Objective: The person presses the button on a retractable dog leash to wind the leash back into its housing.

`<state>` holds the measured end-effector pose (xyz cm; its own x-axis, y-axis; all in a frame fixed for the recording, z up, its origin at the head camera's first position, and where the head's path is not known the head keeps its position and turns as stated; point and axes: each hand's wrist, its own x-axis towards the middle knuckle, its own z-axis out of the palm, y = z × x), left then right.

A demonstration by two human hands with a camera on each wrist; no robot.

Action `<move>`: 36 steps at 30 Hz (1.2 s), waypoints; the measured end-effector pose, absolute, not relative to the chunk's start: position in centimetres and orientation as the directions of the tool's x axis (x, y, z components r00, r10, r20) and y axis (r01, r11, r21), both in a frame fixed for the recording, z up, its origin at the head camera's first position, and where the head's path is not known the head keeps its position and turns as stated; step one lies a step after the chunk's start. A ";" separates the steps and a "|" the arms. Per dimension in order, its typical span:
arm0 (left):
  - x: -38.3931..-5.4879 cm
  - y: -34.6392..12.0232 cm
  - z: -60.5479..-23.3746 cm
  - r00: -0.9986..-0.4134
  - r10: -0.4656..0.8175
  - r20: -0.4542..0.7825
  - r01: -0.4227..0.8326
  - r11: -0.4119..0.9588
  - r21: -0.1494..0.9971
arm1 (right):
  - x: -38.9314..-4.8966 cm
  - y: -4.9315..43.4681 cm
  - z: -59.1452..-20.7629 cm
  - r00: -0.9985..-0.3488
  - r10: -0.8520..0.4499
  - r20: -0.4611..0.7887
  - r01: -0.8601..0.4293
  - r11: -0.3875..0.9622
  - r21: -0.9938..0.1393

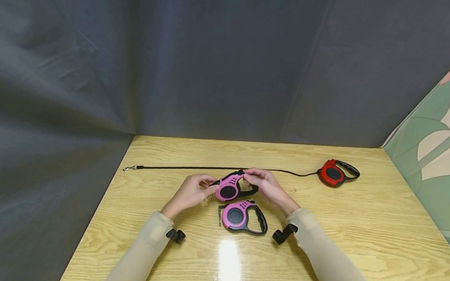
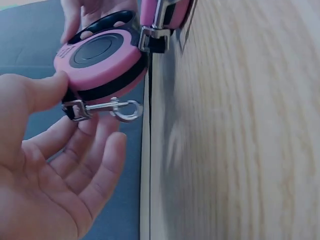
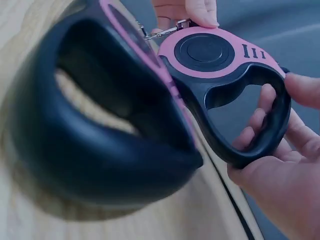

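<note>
Both hands hold a pink and black retractable dog leash (image 1: 228,192) up over the table. My left hand (image 1: 190,195) pinches the rounded casing at its cord end, thumb on top and fingers beneath. A silver snap hook (image 2: 107,106) hangs there beside the thumb in the left wrist view. At the other end, my right hand (image 1: 268,187) grips the black loop handle (image 3: 272,132), with fingertips showing through its opening. Closer to the body, a second pink retractable leash (image 1: 236,216) lies on the table, its own metal hook (image 1: 220,216) at its left side.
A red retractable leash (image 1: 332,173) lies at the back right of the wooden table (image 1: 358,234). Its black cord (image 1: 192,168) runs left behind the hands to a metal clip (image 1: 130,168). Dark cloth (image 1: 229,72) hangs behind; a leaf-patterned cloth (image 1: 432,170) stands right.
</note>
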<state>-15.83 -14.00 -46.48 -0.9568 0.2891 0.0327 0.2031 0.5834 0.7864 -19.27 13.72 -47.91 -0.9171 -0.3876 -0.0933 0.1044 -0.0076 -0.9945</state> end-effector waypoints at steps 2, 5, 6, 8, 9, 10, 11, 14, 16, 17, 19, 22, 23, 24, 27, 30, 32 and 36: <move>-16.1 -13.9 -46.8 -0.962 0.274 0.010 0.178 0.598 0.781 | -19.4 13.6 -48.3 -0.916 -0.387 -0.102 0.120 -0.023 -0.993; -16.5 -13.8 -47.3 -0.965 0.261 -0.035 0.140 0.621 0.771 | -19.6 13.6 -48.5 -0.933 -0.347 -0.095 0.063 0.104 -0.993; -16.6 -13.8 -47.4 -0.966 0.254 -0.044 0.131 0.631 0.765 | -19.6 13.5 -48.4 -0.939 -0.331 -0.087 0.031 0.170 -0.985; -16.9 -13.5 -47.7 -0.969 0.242 -0.047 0.125 0.647 0.753 | -19.6 13.6 -48.3 -0.951 -0.303 -0.063 -0.032 0.296 -0.955; -17.1 -13.4 -47.8 -0.971 0.235 -0.043 0.125 0.655 0.745 | -19.7 13.6 -48.3 -0.956 -0.290 -0.048 -0.058 0.349 -0.935; -17.3 -13.3 -47.8 -0.972 0.232 -0.036 0.130 0.662 0.738 | -19.8 13.6 -48.3 -0.959 -0.282 -0.032 -0.084 0.392 -0.916; -17.4 -13.2 -47.9 -0.973 0.228 -0.033 0.132 0.670 0.731 | -19.8 13.5 -48.4 -0.962 -0.274 -0.017 -0.107 0.432 -0.895; -17.9 -13.0 -48.2 -0.973 0.226 -0.041 0.128 0.682 0.720 | -20.2 13.5 -48.8 -0.962 -0.270 0.051 -0.194 0.536 -0.821; -18.1 -12.8 -48.4 -0.972 0.228 -0.063 0.114 0.686 0.719 | -20.3 13.6 -49.2 -0.957 -0.276 0.084 -0.238 0.590 -0.771; -18.1 -12.7 -48.5 -0.971 0.227 -0.075 0.105 0.687 0.719 | -20.4 13.6 -49.4 -0.954 -0.282 0.098 -0.258 0.614 -0.746; -18.2 -12.6 -48.7 -0.972 0.221 -0.083 0.098 0.699 0.708 | -20.5 13.6 -49.7 -0.950 -0.293 0.112 -0.282 0.642 -0.713; -18.1 -12.3 -48.6 -0.975 0.209 -0.080 0.095 0.709 0.699 | -20.5 13.7 -49.9 -0.946 -0.303 0.113 -0.296 0.667 -0.684; -18.1 -12.2 -48.5 -0.977 0.204 -0.071 0.099 0.717 0.690 | -20.6 13.7 -50.0 -0.946 -0.305 0.110 -0.295 0.672 -0.679; -18.1 -12.2 -48.5 -0.978 0.200 -0.061 0.106 0.724 0.682 | -20.6 13.7 -50.1 -0.947 -0.303 0.105 -0.291 0.675 -0.678; -18.1 -12.5 -48.2 -0.978 0.203 -0.054 0.115 0.729 0.674 | -20.5 13.6 -50.0 -0.946 -0.307 0.105 -0.294 0.674 -0.678; -18.2 -12.9 -48.2 -0.974 0.218 -0.062 0.121 0.730 0.673 | -20.5 13.5 -49.9 -0.941 -0.319 0.115 -0.309 0.670 -0.675; -18.3 -13.2 -48.1 -0.972 0.225 -0.068 0.122 0.732 0.671 | -20.5 13.6 -49.8 -0.937 -0.331 0.109 -0.315 0.671 -0.671; -18.4 -14.3 -47.8 -0.974 0.219 -0.064 0.120 0.730 0.673 | -20.7 14.6 -49.3 -0.933 -0.351 0.078 -0.311 0.680 -0.663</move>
<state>-18.39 -14.26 -47.85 -0.9737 0.2188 -0.0643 0.1196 0.7301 0.6728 -20.70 14.57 -49.34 -0.9331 -0.3510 0.0778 -0.3113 0.6804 -0.6634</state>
